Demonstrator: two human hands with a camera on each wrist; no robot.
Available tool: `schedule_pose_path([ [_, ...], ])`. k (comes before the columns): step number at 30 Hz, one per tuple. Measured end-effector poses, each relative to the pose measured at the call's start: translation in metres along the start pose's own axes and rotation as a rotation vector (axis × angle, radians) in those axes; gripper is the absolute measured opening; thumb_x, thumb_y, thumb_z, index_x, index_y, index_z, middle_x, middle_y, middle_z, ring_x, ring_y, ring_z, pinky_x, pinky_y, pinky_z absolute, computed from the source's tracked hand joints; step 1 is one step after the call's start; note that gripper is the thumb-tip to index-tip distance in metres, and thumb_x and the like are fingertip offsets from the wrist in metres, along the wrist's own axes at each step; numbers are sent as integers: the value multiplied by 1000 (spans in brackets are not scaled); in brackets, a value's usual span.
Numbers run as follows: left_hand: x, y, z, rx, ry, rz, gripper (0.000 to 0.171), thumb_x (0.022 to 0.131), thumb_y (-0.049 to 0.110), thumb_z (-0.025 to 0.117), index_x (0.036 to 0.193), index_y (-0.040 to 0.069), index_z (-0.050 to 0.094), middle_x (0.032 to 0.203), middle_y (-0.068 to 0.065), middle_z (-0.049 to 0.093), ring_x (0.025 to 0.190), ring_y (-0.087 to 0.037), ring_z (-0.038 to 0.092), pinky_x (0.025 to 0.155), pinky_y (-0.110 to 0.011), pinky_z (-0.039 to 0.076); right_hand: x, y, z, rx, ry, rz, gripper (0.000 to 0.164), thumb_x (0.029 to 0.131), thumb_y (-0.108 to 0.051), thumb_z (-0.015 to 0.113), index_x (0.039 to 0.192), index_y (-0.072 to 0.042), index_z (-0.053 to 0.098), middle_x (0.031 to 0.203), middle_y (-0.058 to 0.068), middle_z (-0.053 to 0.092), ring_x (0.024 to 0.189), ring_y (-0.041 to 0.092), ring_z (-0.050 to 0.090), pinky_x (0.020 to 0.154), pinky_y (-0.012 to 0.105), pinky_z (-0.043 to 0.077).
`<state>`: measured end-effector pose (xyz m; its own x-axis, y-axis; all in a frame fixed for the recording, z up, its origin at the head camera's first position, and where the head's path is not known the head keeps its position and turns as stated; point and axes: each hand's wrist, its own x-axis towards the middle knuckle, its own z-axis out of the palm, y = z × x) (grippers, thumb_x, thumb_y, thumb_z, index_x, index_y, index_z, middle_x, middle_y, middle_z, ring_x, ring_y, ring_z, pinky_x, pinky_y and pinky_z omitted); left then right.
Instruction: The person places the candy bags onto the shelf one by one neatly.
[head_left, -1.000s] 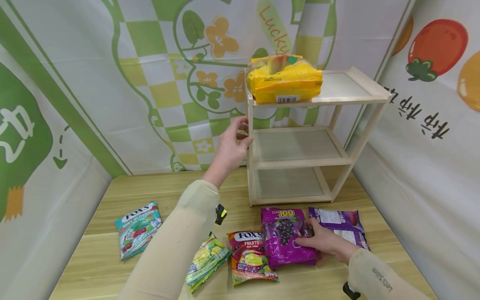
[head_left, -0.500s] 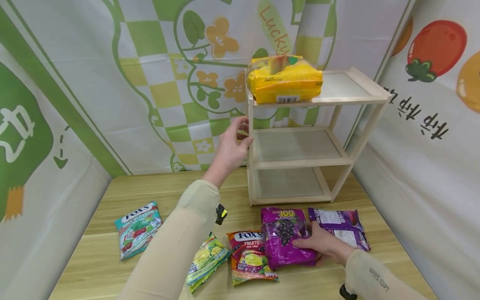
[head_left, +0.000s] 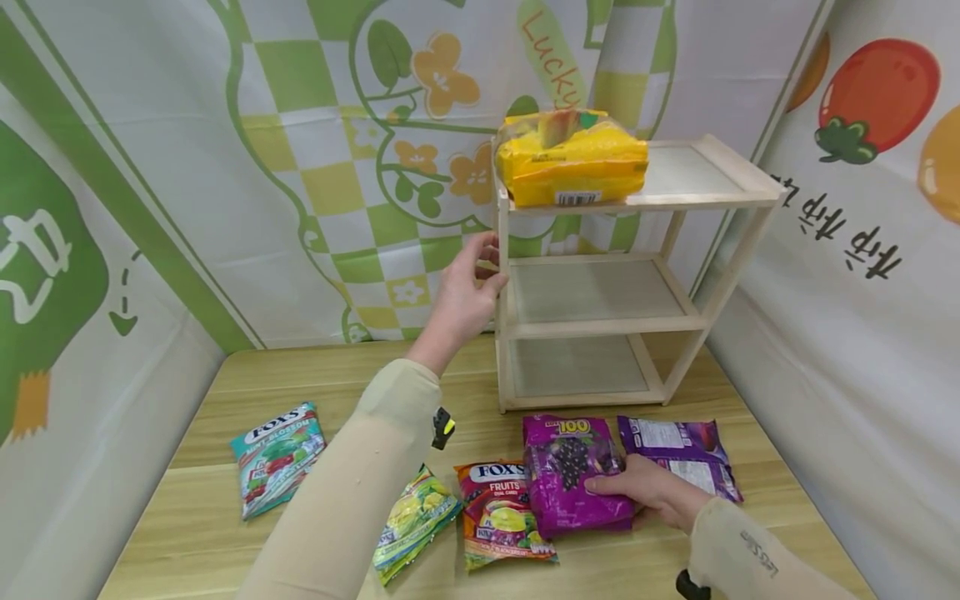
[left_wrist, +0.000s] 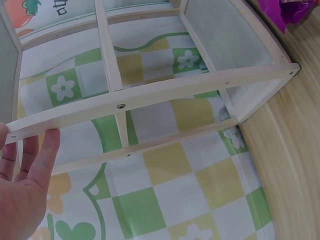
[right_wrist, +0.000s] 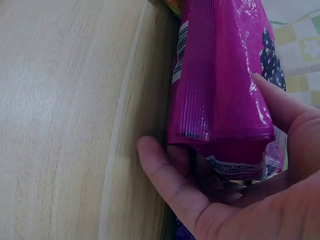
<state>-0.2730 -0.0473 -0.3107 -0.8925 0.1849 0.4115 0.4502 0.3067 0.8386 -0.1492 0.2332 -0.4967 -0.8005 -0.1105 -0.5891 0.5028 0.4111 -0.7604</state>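
My left hand holds the front left post of a pale wooden three-tier shelf, just below its top board. In the left wrist view, the fingers reach behind that post. Down on the table, my right hand grips the right side of a purple candy bag printed with dark grapes. Its thumb lies on the front face. The right wrist view shows the other fingers curled under the bag's end, partly hidden by it. A yellow bag lies on the shelf's top board.
Right of the grape bag lies a darker purple bag with white labels. To its left are a red Fox's bag, a yellow-green bag and a teal Fox's bag on the wooden table. Printed cloth walls surround it.
The right hand has shifted slightly down and left along the grape bag's edge, while the bag stays in about the same place. The left hand keeps its hold on the post.
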Motion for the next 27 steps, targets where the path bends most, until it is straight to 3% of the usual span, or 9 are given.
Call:
schedule_pose_path([
  [5, 0, 0, 0, -4, 5, -5, 41, 99, -5, 59, 136, 9, 52, 119, -11, 60, 102, -28, 64, 83, -37, 59, 1, 1, 0, 53, -15, 0, 74, 88, -26, 80, 134, 18, 41, 106, 20, 70, 90, 32, 73, 81, 53, 61],
  [9, 0, 0, 0, -3, 4, -13, 41, 99, -5, 59, 136, 9, 52, 119, -11, 60, 102, -28, 63, 83, -38, 59, 1, 2, -3, 87, -35, -1, 85, 89, -28, 80, 143, 18, 32, 113, 23, 67, 94, 32, 72, 83, 52, 61],
  [15, 0, 0, 0, 1, 11, -5, 41, 98, -6, 59, 136, 9, 52, 119, -11, 61, 102, -29, 64, 84, -37, 60, 0, 3, -9, 117, -63, -12, 103, 89, -31, 79, 153, 15, 13, 114, 24, 66, 88, 31, 71, 71, 46, 62],
  [22, 1, -1, -1, 5, 8, -4, 42, 98, -6, 60, 136, 10, 52, 118, -10, 61, 102, -29, 64, 84, -37, 60, -2, 4, -15, 162, -140, -31, 93, 91, -30, 76, 151, 11, 19, 109, 22, 67, 83, 30, 70, 63, 40, 62],
  [27, 1, -1, -1, 12, -6, -7, 42, 99, -5, 60, 137, 10, 52, 120, -11, 60, 104, -29, 65, 84, -37, 60, -2, 6, -18, 228, -201, -43, 89, 94, -26, 73, 152, 10, 17, 115, 24, 62, 87, 31, 67, 62, 37, 62],
])
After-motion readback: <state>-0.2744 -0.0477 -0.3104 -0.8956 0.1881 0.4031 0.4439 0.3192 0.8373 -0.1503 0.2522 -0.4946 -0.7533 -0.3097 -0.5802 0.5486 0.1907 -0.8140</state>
